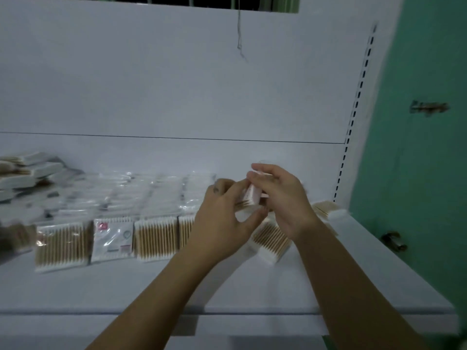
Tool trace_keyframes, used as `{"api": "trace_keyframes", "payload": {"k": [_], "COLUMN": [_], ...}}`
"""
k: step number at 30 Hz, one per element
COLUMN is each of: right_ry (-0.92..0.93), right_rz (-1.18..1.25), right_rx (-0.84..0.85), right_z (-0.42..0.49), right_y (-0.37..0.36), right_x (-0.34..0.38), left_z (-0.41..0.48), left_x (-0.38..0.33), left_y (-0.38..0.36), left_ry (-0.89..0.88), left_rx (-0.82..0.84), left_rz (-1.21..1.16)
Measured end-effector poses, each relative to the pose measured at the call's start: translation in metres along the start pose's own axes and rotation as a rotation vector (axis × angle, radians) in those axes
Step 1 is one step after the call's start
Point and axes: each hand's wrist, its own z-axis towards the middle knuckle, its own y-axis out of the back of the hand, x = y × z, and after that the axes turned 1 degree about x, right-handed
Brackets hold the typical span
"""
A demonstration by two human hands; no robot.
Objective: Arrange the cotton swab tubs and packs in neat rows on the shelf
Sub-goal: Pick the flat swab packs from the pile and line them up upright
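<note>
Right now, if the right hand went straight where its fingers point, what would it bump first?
Probably the left hand, just past the swab pack both hands hold; the right hand points leftward. Depth unclear.

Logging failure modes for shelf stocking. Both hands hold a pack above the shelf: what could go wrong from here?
1. The pack, held by left hand and right hand, hovers over a skewed pack; setting it down there may push that one askew.
2. The left hand overlaps the front row's right end; a careless move could shift it.
3. The pile at far left looks loose and might slide.
</note>
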Motion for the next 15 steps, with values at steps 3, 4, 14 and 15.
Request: {"api": "trace_keyframes", "payload": {"k": [3, 4, 14, 15], "right_ry": [0.03, 0.03, 0.219, 0.249], "right_rz": [-0.051, -0.061, -0.579, -0.642], "right_rx": [-0.003, -0.01, 0.156, 0.171], "right_z": [0.009, 0.014, 0.056, 0.06], "right_y": [-0.009, -0.01, -0.023, -0.025], "right_x": [0.007, 0.01, 0.049, 0.051], "left_z": [0.014, 0.019, 0.095, 0.103], "left_x": [0.01, 0.015, 0.046, 0.05], "left_y": [0.01, 0.014, 0.053, 0.055], "left_ry": [0.005, 0.011, 0.069, 0.086], "left_rx": [0.041, 0.067, 0.222, 0.231], "left_rz": [0.0, -0.013, -0.075, -0.118]}}
